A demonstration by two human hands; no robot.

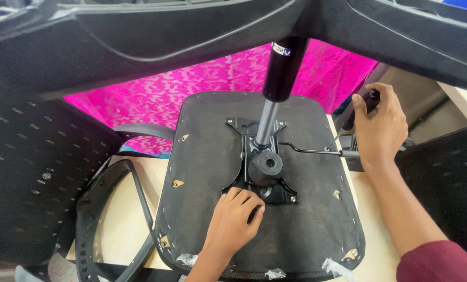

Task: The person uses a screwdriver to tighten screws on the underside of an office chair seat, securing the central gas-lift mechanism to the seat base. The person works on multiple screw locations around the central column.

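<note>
An upturned chair seat (212, 156) lies flat on the counter (121, 224), underside up. At its middle sits the metal mechanism plate (254, 172), and from that plate the gas cylinder (275, 94) rises toward the chair base (139, 36), which spans the whole view overhead. A thin lever (309, 151) runs from the plate out to the right. The left hand (236, 216) rests on the seat at the plate's near edge. The right hand (380, 128) is at the seat's right edge, closed around a tool handle (364, 104). An armrest frame (113, 209) lies left of the seat, with a mesh backrest (30, 172) further left. A patterned cloth (191, 89) lies behind the seat.
</note>
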